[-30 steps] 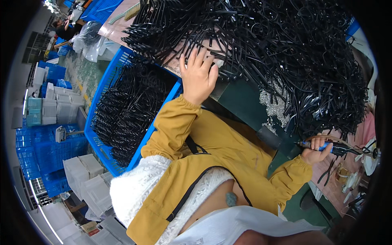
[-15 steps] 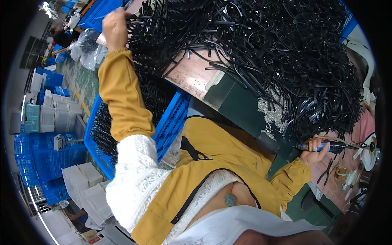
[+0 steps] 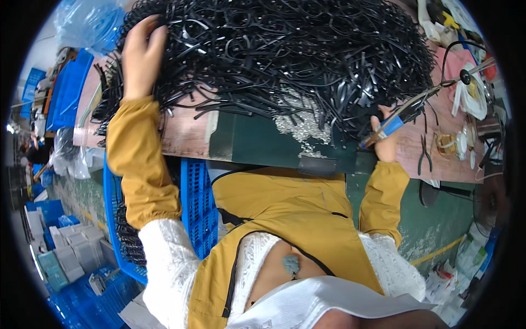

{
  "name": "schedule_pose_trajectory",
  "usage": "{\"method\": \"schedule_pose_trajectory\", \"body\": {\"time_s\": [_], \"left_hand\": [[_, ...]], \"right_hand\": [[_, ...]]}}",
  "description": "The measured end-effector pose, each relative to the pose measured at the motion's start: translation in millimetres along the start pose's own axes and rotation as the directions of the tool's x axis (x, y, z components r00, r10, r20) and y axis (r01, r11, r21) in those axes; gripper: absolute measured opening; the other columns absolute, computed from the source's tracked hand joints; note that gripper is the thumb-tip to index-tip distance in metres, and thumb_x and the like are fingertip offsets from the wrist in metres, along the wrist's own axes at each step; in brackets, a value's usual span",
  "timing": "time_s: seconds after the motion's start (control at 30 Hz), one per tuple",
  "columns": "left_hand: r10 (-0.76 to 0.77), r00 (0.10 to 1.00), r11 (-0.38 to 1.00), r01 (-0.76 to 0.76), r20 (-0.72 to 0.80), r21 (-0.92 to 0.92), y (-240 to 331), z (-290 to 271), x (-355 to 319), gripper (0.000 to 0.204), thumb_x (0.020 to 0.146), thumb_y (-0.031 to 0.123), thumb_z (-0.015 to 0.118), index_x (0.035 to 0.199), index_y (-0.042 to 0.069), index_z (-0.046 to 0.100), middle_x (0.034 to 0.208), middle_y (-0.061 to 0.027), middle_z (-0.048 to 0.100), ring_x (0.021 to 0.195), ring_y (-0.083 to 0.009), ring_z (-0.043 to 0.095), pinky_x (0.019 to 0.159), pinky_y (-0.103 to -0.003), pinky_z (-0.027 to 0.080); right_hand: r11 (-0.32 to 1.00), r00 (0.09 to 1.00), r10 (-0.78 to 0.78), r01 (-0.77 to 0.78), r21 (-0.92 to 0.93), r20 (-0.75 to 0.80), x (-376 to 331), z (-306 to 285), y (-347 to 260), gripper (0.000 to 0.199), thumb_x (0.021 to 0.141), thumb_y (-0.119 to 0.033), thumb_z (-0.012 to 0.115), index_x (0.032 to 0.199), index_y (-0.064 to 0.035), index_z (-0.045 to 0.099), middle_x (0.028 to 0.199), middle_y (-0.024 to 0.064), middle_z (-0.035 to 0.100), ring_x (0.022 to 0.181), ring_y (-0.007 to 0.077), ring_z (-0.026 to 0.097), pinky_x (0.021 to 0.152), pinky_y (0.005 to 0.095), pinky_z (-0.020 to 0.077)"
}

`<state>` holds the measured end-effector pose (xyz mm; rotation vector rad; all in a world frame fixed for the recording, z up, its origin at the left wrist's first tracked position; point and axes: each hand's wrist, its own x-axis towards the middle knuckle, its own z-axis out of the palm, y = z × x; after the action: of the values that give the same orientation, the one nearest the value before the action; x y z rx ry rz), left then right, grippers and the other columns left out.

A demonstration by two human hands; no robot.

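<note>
My left hand (image 3: 143, 57) is raised at the left end of a big heap of black strips (image 3: 263, 49). Its thumb stands apart from the fingers, whose tips are partly hidden against the strips. By the near right side of the heap, my right hand (image 3: 388, 143) holds a corded, pen-shaped electric screwdriver (image 3: 391, 126) with a blue band, its tip slanting down to the left. A spread of small silvery metal pieces (image 3: 304, 123) lies between the hands on a dark green mat (image 3: 246, 134).
Pliers (image 3: 424, 156) lie on the pink tabletop (image 3: 455, 170) at the right. Below the table's left part stands a blue crate (image 3: 198, 203) holding dark strips. White and blue boxes (image 3: 82, 249) are stacked on the floor at the left.
My view has swung left to right, levelling the table. My left hand has gone from closed at a strip by the crate side to loosened fingers; the screwdriver has tilted steeper in my right hand.
</note>
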<state>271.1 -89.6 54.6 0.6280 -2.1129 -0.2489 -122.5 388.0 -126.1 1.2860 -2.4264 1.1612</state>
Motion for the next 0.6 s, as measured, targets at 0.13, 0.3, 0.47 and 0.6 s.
{"method": "schedule_pose_trajectory", "body": {"time_s": [0.13, 0.3, 0.47, 0.6], "left_hand": [[0.313, 0.923, 0.907, -0.360, 0.222, 0.218, 36, 153, 29, 0.061, 0.092, 0.043, 0.071, 0.141, 0.010, 0.058, 0.142, -0.0160, 0.060, 0.138, -0.0322, 0.050, 0.112, -0.046, 0.042], [0.033, 0.837, 0.866, -0.297, 0.546, 0.403, 82, 223, 55, 0.052, 0.093, 0.043, 0.067, 0.138, 0.018, 0.062, 0.139, -0.0019, 0.061, 0.134, -0.0271, 0.052, 0.098, -0.055, 0.051], [-0.179, 0.734, 0.710, -0.365, 0.655, 0.603, 179, 211, 123, 0.042, 0.093, 0.027, 0.063, 0.133, 0.016, 0.064, 0.134, -0.0090, 0.064, 0.131, -0.0309, 0.057, 0.102, -0.074, 0.034], [0.293, 0.869, 0.881, -0.408, 0.400, 0.241, 294, 280, 154, 0.055, 0.090, 0.029, 0.065, 0.137, 0.002, 0.055, 0.120, -0.0141, 0.067, 0.116, -0.0356, 0.061, 0.103, -0.059, 0.043]], "right_hand": [[0.988, 0.991, -0.133, 0.135, -0.075, 0.026, 1, -4, 1, 0.038, 0.090, -0.018, 0.069, 0.124, -0.0035, 0.065, 0.128, 0.0181, 0.061, 0.127, 0.0366, 0.054, 0.112, 0.0456, 0.0389], [0.994, 0.995, -0.102, 0.101, 0.049, 0.021, 4, -12, -8, 0.033, 0.082, -0.008, 0.068, 0.114, -0.0029, 0.068, 0.125, 0.0162, 0.064, 0.122, 0.0356, 0.057, 0.108, 0.0435, 0.0422], [0.994, 0.994, -0.108, 0.109, -0.024, 0.028, 5, -7, -14, 0.035, 0.082, -0.014, 0.073, 0.116, -0.0046, 0.065, 0.123, 0.0147, 0.064, 0.121, 0.0350, 0.055, 0.106, 0.0451, 0.0420], [0.956, 0.999, 0.005, -0.017, 0.292, 0.041, 4, -8, -15, 0.032, 0.084, -0.011, 0.070, 0.115, -0.0054, 0.065, 0.120, 0.0147, 0.063, 0.120, 0.0344, 0.057, 0.106, 0.0441, 0.0433]]}}
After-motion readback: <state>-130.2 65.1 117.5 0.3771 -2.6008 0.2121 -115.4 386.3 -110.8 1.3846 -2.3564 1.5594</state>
